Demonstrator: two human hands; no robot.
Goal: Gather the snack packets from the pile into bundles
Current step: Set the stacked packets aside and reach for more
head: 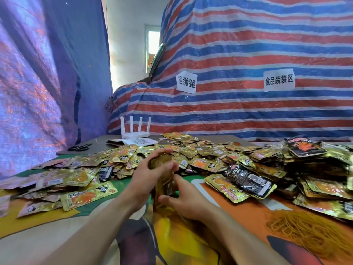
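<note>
The left hand [150,176] curls over the top of an upright stack [165,183] of packets; the right hand [185,199] pinches its lower edge, just before the pile [200,152]. The foil looks slick, so a slack squeeze may let packets fan out and drop before one of the bands [298,232] goes on

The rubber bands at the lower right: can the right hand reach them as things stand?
Probably yes: the rubber bands lie uncovered near the right hand, nothing between, but it must first release the stack of packets.
</note>
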